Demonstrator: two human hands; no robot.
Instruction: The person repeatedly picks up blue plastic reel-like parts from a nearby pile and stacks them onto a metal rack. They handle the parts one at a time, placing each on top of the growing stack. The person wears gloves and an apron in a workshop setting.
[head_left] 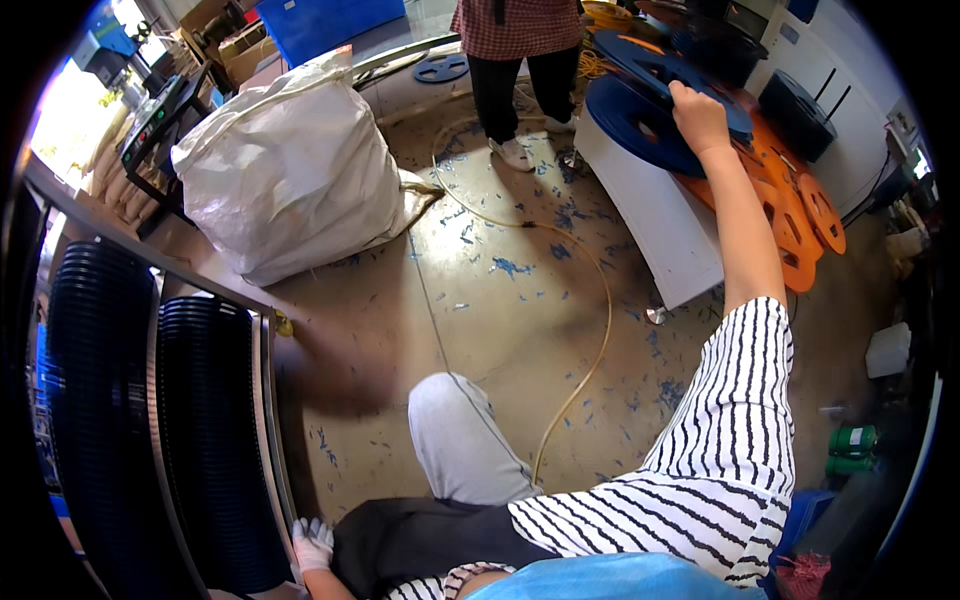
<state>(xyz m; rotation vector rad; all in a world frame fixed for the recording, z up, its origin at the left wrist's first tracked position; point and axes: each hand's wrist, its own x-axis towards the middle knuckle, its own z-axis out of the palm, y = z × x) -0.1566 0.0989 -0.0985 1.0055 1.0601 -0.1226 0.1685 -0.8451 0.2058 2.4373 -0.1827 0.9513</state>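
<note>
My right arm, in a black-and-white striped sleeve, reaches out to the far right. Its hand [700,118] is closed on a dark blue plastic reel disc [640,62], which sits tilted over another blue disc [630,125] on the white bench. My left hand [313,545], in a pale glove, is low at the left with its fingers stretched out, against or close to the metal post of a rack. Nothing shows in that hand. Two long stacks of dark ribbed discs, an outer stack [100,390] and an inner stack [212,430], fill the rack [272,420].
Orange reel discs [790,200] spread over the right side of the white bench [655,215]. A big white sack [290,160] stands ahead left. Another person [520,60] stands beyond. A pale hose [603,300] curves across the floor [500,330] among blue scraps.
</note>
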